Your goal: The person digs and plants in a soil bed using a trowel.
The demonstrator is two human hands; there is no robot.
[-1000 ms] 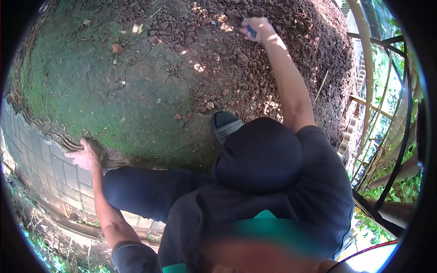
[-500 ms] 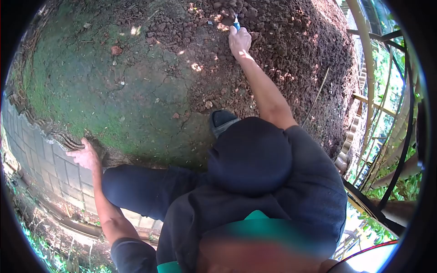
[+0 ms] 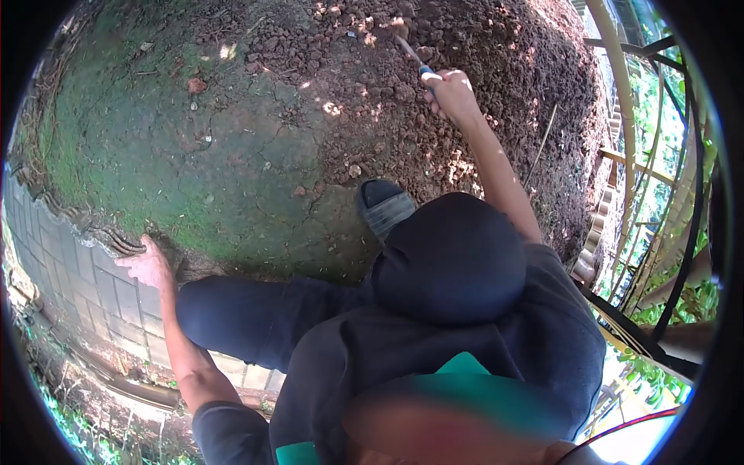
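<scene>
My right hand [image 3: 454, 98] is closed around the blue handle of a small hand trowel [image 3: 412, 56]. The trowel's narrow metal blade points up and to the left, over loose reddish-brown soil [image 3: 465, 46]. Far to the left, my left hand [image 3: 149, 265] rests with fingers apart against the wavy edging [image 3: 116, 239] between the ground and the paving. Nothing is held in it.
Mossy, cracked ground [image 3: 209, 155] spreads across the left and middle. My shoe [image 3: 385, 208] stands on its right part. Brick paving [image 3: 85, 287] lies beyond the edging. Bamboo poles [image 3: 618, 85] and scalloped edging [image 3: 601, 225] border the right side.
My right hand has drawn the trowel back toward me and to the right, its blade now showing more fully. My right knee has shifted slightly right. The left hand stays at the edging.
</scene>
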